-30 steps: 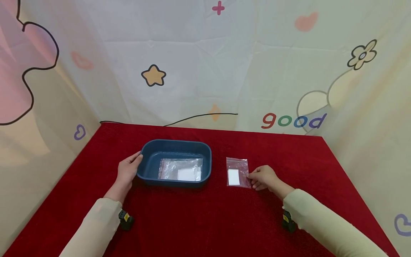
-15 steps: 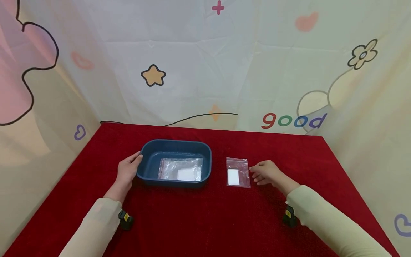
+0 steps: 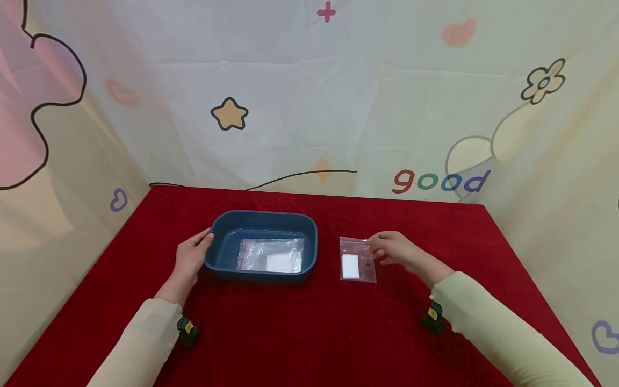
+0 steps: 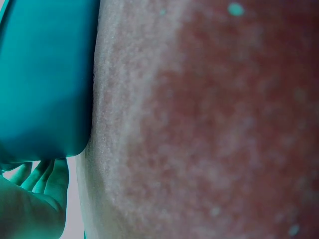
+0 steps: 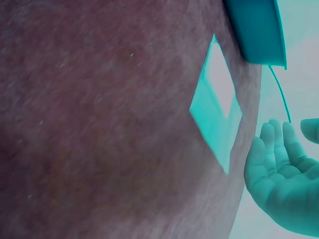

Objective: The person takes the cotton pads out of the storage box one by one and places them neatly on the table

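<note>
In the head view my left hand [image 3: 191,259] grips the left end of a blue rectangular plastic basin [image 3: 263,276], thumb over the rim and fingers along the outer wall. Flat inside the basin lie clear zip bags [image 3: 251,255] with a white card [image 3: 280,263] showing. To the right of the basin, a single zip bag [image 3: 365,269] with a white card [image 3: 350,266] in it lies on the red cloth. My right hand [image 3: 394,248] hovers at that bag's upper right edge. Its fingers [image 5: 267,137] are loosely bent with nothing between them in the right wrist view.
Red cloth [image 3: 300,333] covers the table. A pale printed curtain [image 3: 290,118] stands along the back and both sides. Small black cameras are strapped at the left wrist [image 3: 187,331] and the right wrist [image 3: 433,317].
My right hand has let go of the bag's lower right edge, moved away and come back in over its upper right corner. The left hand and basin stay put.
</note>
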Tool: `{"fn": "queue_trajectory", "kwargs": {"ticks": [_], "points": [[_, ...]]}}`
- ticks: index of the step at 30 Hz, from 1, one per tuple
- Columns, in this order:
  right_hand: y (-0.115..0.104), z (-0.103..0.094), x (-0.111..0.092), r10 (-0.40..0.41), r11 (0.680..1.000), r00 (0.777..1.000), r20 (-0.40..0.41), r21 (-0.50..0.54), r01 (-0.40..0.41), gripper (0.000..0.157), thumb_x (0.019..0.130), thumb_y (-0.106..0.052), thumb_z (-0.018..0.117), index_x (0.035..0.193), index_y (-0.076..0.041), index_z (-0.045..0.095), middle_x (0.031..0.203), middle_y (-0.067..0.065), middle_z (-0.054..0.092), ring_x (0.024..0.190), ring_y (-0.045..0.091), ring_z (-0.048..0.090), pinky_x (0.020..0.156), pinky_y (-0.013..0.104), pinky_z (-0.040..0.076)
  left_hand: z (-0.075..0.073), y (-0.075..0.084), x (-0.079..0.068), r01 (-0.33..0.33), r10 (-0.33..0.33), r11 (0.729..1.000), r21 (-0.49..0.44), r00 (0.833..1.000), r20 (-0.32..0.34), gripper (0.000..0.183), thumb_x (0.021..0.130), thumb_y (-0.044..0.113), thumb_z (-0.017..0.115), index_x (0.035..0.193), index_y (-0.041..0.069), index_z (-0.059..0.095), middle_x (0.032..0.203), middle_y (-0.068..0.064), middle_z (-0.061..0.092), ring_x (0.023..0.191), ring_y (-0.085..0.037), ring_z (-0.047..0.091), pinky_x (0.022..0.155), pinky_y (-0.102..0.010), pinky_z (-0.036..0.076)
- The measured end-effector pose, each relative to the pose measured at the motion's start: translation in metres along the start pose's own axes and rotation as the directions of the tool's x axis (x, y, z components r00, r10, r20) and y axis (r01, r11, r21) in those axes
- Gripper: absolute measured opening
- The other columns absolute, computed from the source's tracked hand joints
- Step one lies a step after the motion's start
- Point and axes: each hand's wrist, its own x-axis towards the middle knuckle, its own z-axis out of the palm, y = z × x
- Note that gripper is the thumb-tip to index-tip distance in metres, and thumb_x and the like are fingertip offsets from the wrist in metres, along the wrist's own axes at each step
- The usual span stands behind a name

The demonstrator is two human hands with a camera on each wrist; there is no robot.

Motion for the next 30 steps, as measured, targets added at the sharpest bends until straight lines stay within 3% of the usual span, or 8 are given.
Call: {"fn": "queue_trajectory", "kwargs": {"ticks": [7,12,22,30], "points": [[-0.017,0.007,0.005,-0.042,0.999,0.999,0.004,-0.033,0.042,0.042,0.106,-0.021,0.049,0.133,0.009,0.057,0.129,0.03,0.064,0.108,0.031,0.064,0.096,0.042,0.06,-0.002,-0.002,0.001,0.001,-0.001,1.0,-0.008,1.0,0.001,0.052,0.111,0.026,0.044,0.158,0.005,0.037,0.167,-0.019,0.034,0.151,-0.034,0.036,0.123,-0.048,0.037],[-0.03,0.008,0.011,-0.066,0.997,0.997,0.025,-0.037,0.067,0.041,0.107,-0.021,0.049,0.133,0.01,0.056,0.131,0.032,0.062,0.107,0.03,0.065,0.101,0.049,0.057,-0.002,-0.003,0.001,0.008,-0.008,1.0,0.0,1.0,0.003,0.052,0.111,0.026,0.043,0.158,0.006,0.037,0.166,-0.019,0.034,0.15,-0.034,0.037,0.123,-0.048,0.037],[-0.062,0.01,0.02,-0.091,0.993,0.996,0.026,-0.076,0.093,0.035,0.107,-0.02,0.049,0.127,0.005,0.062,0.127,0.029,0.066,0.099,0.024,0.066,0.093,0.038,0.058,-0.003,0.0,0.0,0.01,-0.01,1.0,0.006,1.0,0.005,0.052,0.11,0.027,0.044,0.158,0.006,0.037,0.166,-0.019,0.034,0.15,-0.034,0.037,0.122,-0.048,0.037],[-0.087,0.014,0.026,-0.114,0.984,0.989,0.093,-0.127,0.125,0.038,0.105,-0.025,0.053,0.131,0.002,0.062,0.127,0.024,0.067,0.111,0.033,0.067,0.097,0.04,0.058,-0.001,0.002,0.001,0.012,-0.012,1.0,0.0,1.0,0.021,0.053,0.111,0.027,0.044,0.158,0.006,0.036,0.166,-0.02,0.033,0.15,-0.036,0.038,0.122,-0.05,0.038]]}}
